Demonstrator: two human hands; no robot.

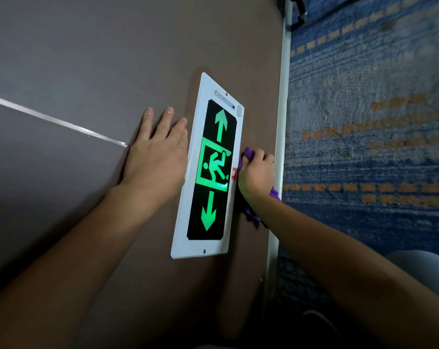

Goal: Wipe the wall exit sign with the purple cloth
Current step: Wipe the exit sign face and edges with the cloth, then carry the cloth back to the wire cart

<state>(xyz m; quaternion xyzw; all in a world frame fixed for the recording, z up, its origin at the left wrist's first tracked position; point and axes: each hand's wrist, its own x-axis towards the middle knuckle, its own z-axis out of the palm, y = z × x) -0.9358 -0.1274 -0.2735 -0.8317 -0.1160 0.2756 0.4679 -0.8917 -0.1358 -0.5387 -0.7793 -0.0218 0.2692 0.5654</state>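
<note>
The exit sign (210, 248) is a white-framed panel on the brown wall, with a black face, a lit green running figure and two green arrows. My right hand (256, 173) is closed around the purple cloth (248, 154) and presses it against the sign's right edge, beside a small red sticker. Part of the cloth hangs out below my wrist. My left hand (158, 152) lies flat on the wall with fingers spread, its fingertips touching the sign's left edge.
The brown wall (87, 59) carries a thin metal strip (52, 119) running to my left hand. A white skirting board (282, 122) separates the wall from blue carpet (364, 96) with orange dashes. A pale object (425, 270) sits at the lower right.
</note>
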